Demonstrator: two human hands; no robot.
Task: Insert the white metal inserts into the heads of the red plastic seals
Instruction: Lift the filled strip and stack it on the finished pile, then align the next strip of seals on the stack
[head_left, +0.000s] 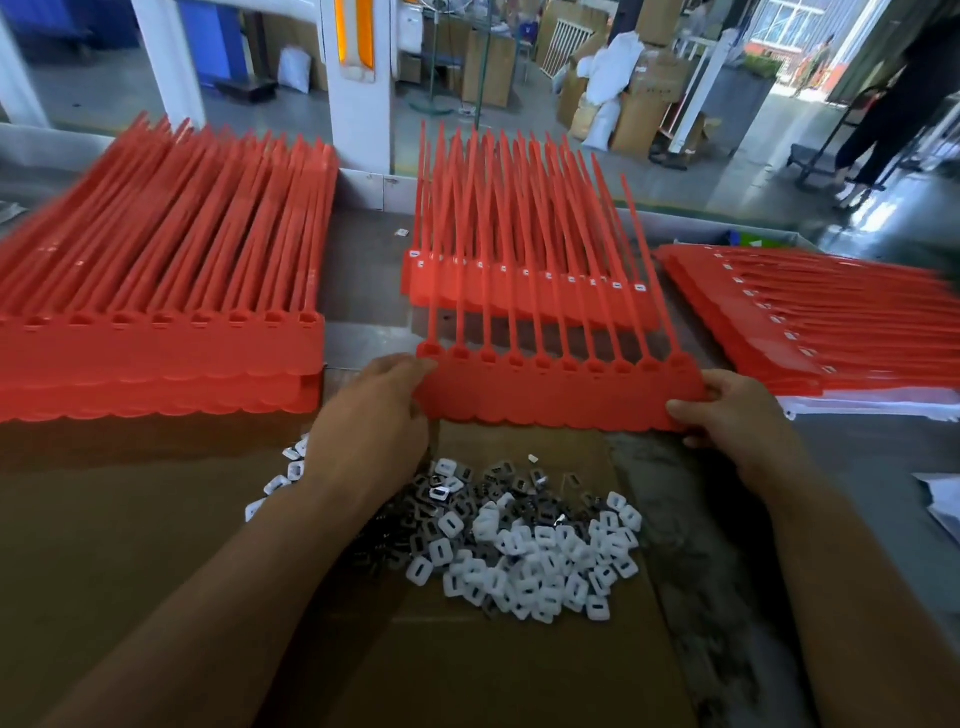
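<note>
Left hand (371, 415): curled round the left end of the strip of red seals (561, 389), thumb on its top edge.
Right hand (737, 421): pinching the right end of the same strip, thumb on top, fingers underneath.
Held strip: level between both hands, just above the surface, heads in a row along the flat band, tails pointing away and overlapping the stack behind.
White inserts (530, 551): loose heap on the cardboard (156, 545), directly below the held strip, between the two forearms; a few strays beside the left wrist, some lying dark side up.
Cardboard: brown flattened sheet over the near part of the bench, fold lines across it.
Bench (857, 467): grey, scuffed top bare to the right of the cardboard, low rim along the far edge.
Left stack (161, 291): thick pile of red strips, heads toward the camera.
Middle stack (519, 270): behind the held strip, white spots in its heads.
Right stack (810, 317): fanned at an angle, white spots along its heads, white sheets beneath.
Room: glossy grey floor (753, 171) beyond the rim; white pillar (358, 78) with an orange strip close behind; cardboard boxes (644, 114) and white sacks (618, 67) further back; daylight at far right.
Person (893, 104): standing far right, dark clothes, near a trolley (810, 161).
</note>
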